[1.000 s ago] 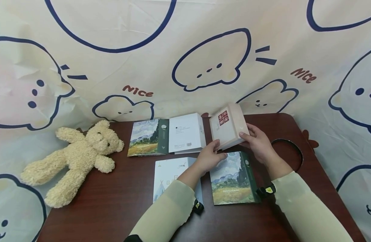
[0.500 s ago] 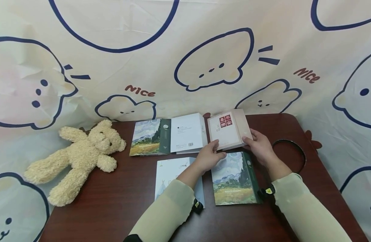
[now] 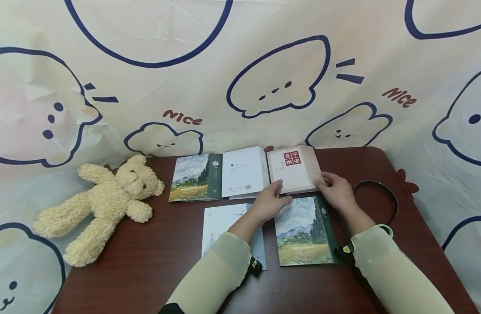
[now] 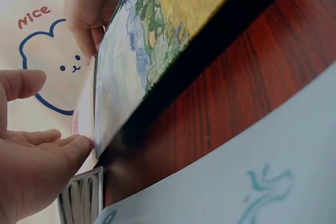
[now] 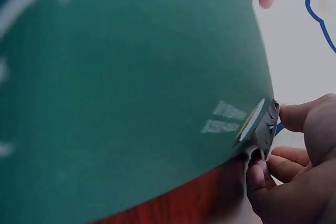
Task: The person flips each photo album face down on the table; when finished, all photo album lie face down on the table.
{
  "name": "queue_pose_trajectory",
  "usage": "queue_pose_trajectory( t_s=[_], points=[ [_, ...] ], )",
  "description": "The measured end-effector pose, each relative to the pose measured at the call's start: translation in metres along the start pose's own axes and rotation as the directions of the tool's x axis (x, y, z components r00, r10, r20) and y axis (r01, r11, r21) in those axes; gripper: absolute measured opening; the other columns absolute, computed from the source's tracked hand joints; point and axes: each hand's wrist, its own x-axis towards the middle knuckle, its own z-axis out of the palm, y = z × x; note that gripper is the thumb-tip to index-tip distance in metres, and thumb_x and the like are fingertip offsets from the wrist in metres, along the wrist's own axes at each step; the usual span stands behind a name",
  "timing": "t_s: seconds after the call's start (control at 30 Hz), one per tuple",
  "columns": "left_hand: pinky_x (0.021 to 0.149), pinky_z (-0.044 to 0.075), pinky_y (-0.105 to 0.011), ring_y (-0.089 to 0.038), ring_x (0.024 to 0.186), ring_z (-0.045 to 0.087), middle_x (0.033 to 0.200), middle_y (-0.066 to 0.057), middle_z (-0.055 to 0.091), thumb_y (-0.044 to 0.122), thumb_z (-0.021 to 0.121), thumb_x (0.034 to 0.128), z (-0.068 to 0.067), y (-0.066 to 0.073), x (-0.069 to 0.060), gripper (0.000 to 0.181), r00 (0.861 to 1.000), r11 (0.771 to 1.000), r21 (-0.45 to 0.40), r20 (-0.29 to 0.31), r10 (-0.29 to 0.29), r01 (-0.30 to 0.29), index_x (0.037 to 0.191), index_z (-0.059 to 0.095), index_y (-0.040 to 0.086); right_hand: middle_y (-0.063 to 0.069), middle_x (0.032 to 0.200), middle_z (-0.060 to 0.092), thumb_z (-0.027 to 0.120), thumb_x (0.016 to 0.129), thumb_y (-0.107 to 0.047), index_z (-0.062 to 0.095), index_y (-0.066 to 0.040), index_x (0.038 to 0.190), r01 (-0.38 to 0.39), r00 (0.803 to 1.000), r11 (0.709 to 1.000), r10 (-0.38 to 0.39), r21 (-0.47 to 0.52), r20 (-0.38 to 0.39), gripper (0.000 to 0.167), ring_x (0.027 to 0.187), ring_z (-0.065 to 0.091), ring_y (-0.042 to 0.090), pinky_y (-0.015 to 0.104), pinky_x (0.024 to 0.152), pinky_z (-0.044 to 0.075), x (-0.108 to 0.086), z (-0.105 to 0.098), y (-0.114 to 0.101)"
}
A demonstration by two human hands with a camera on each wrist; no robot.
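A cream photo album [image 3: 299,172] with red characters on its cover lies at the back of the table, right of a white album [image 3: 244,172]. The left hand [image 3: 269,203] touches its lower left corner with extended fingers; in the left wrist view the thumb stands apart from the fingers [image 4: 58,153]. At the lower right corner, the right hand [image 3: 336,192] pinches the album's edge between thumb and curled fingers, also seen on the right hand [image 5: 299,166] in the right wrist view. Just below lies a landscape-covered photo album [image 3: 303,231], whose green spine fills much of that view.
Another landscape album [image 3: 189,176] lies at the back left, and a pale blue-white album [image 3: 220,222] lies partly under the left forearm. A teddy bear [image 3: 110,196] lies on the table's left. A thin dark hoop [image 3: 393,198] is by the right hand. A printed cloth [image 3: 177,91] hangs behind.
The cream album has gone from tilted and raised to flat in line with the back row. The right hand has lowered with it. The left hand has barely moved.
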Motion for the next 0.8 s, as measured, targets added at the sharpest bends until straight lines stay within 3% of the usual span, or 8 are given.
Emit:
queue_pose_trajectory(
  t_s=[0.27,0.57,0.8],
  points=[
    [0.117,0.039,-0.042,-0.031,0.146,0.044,0.161,-0.013,0.043,0.027,0.068,0.0991,-0.003,-0.001,-0.002,0.073,1.000,1.000,-0.015,0.005,0.012,-0.012,0.162,0.035,0.013,0.022,0.147,0.056,0.059,0.106,-0.038,0.045,0.001,0.155,0.061,0.998,0.994,-0.061,-0.087,0.002,0.065,0.126,0.060,0.040,0.056,0.097,0.052,0.000,0.002,0.003],
    [0.117,0.039,-0.037,-0.028,0.146,0.043,0.161,-0.014,0.042,0.025,0.069,0.0992,-0.006,-0.003,-0.005,0.073,0.999,0.997,-0.054,0.022,0.047,-0.046,0.162,0.035,0.012,0.022,0.151,0.053,0.058,0.106,-0.037,0.039,-0.001,0.158,0.044,0.999,0.995,-0.042,-0.090,0.027,0.066,0.128,0.057,0.040,0.058,0.102,0.049,-0.004,-0.001,-0.003],
    [0.115,0.041,-0.047,-0.034,0.145,0.045,0.160,-0.015,0.044,0.026,0.069,0.0991,-0.015,0.002,-0.014,0.072,0.996,0.995,-0.049,0.022,0.084,-0.083,0.162,0.036,0.016,0.023,0.151,0.052,0.061,0.105,-0.030,0.040,-0.003,0.158,0.104,0.995,0.992,-0.104,-0.070,0.009,0.064,0.129,0.057,0.042,0.059,0.101,0.050,-0.015,-0.006,-0.016]
  ],
)
